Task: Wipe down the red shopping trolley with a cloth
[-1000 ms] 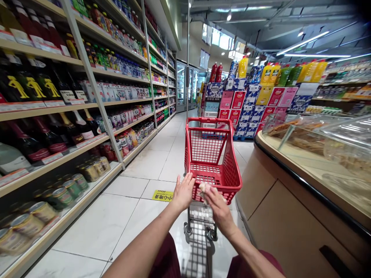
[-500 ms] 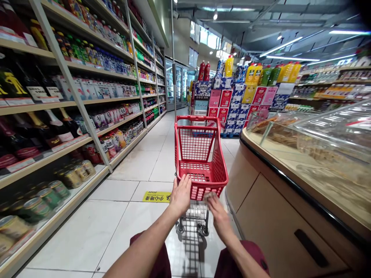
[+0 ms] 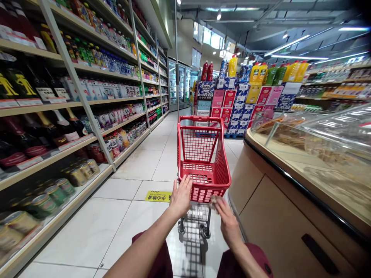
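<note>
A red plastic shopping cart (image 3: 204,170) with a mesh basket stands in front of me on metal legs with small wheels. Its basket holds nothing that I can see. My left hand (image 3: 182,195) lies on the near left corner of the basket, fingers stretched out flat against the rim and wall. At the lower right corner of the same wall, my right hand (image 3: 227,218) has its fingers on a small crumpled grey-brown cloth (image 3: 213,201). The cloth is slightly blurred and mostly covered by the fingertips.
Shelves (image 3: 95,100) of bottles and cans line the left side. A curved counter (image 3: 269,193) with a glass-fronted top runs close on the right. Ahead stand stacked drink cartons (image 3: 228,100). A yellow caution sticker (image 3: 158,196) lies on the tiled floor left of the cart.
My right hand has moved a little right and down with the cloth along the cart's near wall. The left hand keeps its place on the corner. The view has shifted slightly left.
</note>
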{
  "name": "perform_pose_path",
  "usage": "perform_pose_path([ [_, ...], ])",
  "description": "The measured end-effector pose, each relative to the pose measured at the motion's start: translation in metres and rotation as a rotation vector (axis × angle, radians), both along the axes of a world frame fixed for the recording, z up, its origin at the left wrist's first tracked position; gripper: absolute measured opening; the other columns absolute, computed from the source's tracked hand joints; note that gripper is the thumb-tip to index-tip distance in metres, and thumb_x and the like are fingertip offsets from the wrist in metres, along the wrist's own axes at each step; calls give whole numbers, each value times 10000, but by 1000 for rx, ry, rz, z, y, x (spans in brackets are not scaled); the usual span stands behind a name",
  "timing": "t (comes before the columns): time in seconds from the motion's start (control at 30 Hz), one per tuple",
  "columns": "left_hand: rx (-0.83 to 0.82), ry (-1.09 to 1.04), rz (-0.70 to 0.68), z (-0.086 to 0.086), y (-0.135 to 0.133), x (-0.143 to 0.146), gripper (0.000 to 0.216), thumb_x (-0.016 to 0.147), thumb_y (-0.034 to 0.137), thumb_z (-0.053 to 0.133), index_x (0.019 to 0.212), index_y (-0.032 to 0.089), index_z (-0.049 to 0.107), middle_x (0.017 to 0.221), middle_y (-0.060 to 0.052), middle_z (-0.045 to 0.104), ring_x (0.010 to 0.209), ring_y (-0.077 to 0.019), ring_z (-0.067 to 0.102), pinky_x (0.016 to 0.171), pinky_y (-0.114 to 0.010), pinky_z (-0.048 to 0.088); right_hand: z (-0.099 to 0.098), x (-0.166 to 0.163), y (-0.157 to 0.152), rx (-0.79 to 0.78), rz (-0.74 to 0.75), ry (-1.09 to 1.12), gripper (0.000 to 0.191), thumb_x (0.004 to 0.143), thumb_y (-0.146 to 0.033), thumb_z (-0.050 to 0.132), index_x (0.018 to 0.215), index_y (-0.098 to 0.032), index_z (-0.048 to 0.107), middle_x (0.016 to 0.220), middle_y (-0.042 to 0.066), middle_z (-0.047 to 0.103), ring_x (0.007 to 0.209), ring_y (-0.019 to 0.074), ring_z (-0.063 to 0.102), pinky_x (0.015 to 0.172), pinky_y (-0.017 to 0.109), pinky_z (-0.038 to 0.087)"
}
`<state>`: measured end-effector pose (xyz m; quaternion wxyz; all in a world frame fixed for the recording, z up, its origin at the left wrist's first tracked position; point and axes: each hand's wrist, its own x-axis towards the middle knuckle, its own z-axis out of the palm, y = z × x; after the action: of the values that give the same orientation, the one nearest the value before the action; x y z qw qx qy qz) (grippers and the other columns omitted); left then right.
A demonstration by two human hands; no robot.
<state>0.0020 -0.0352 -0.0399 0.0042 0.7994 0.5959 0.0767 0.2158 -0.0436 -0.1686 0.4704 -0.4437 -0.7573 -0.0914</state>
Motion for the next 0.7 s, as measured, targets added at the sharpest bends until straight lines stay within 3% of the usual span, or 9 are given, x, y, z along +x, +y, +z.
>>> perform_pose_path([
  [0.13,5,-25,69,-4,-1,-1,667,690,71,414,1336,164,282,1473,-98,126,1352,-224,39,1074,-499,100,20,7,13,70,-128,132,512,828,-56,321,1298,-242,399,1349,24,411,1274,194,316,1041,448,333],
  [0.27,8,-43,40,-4,-2,-5,656,702,78,404,1338,179,282,1468,-85,155,1350,-210,71,1075,-489,115,-2,-4,6,24,-113,54,553,806,-13,282,1287,-251,415,1346,30,415,1261,174,338,999,396,400],
  [0.33,18,-60,36,-4,-2,-7,654,715,85,389,1350,159,255,1464,-89,171,1349,-203,86,1079,-479,121,-3,-2,-1,7,-68,28,562,802,-9,286,1288,-262,412,1325,26,444,1252,172,355,1000,396,400],
  [0.5,91,-103,134,-9,1,-13,641,725,53,358,1353,100,237,1460,-123,162,1348,-211,74,1080,-454,146,56,8,11,72,-143,166,514,825,-65,339,1298,-255,398,1363,18,393,1270,205,330,1049,473,307],
  [0.6,82,-91,109,-13,2,-14,587,745,62,352,1328,98,297,1456,-123,177,1345,-205,91,1083,-419,161,74,-35,27,74,-107,147,496,828,-50,303,1256,-249,459,1300,30,475,1239,184,381,1030,457,343],
  [0.7,81,-64,87,-12,1,-17,583,743,62,353,1323,89,307,1456,-122,181,1345,-202,95,1088,-413,147,69,-89,34,88,55,71,481,834,-45,306,1239,-238,480,1237,54,536,1228,171,397,999,426,383],
])
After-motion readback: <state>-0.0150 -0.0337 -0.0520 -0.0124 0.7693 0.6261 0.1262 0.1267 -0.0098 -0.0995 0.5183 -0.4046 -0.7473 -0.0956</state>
